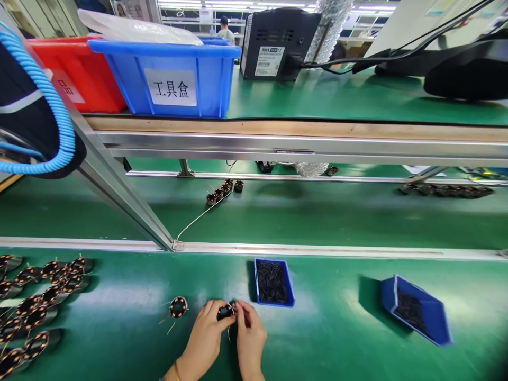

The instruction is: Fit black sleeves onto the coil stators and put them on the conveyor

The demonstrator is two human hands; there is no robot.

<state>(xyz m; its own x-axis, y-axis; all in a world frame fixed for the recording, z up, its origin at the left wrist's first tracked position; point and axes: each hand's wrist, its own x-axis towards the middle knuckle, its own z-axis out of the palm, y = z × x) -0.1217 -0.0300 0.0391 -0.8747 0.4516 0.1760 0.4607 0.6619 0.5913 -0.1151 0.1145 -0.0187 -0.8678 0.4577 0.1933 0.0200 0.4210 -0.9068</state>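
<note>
My left hand is closed around a small motor stator, a dark ring with copper windings, held just above the green bench. A thin lead wire hangs below it. At the stator's right edge, my right hand pinches with thumb and forefinger; what lies between the fingertips is too small to make out. Another stator, with thin wires sticking out, sits on the bench left of my hands. Just beyond my right hand stands a blue tray of short black tube pieces.
Rows of stators fill the bench's left side. A tilted blue bin with black pieces stands at right. A metal frame rail crosses behind, with more stators beyond. The shelf above carries a blue box and a red box.
</note>
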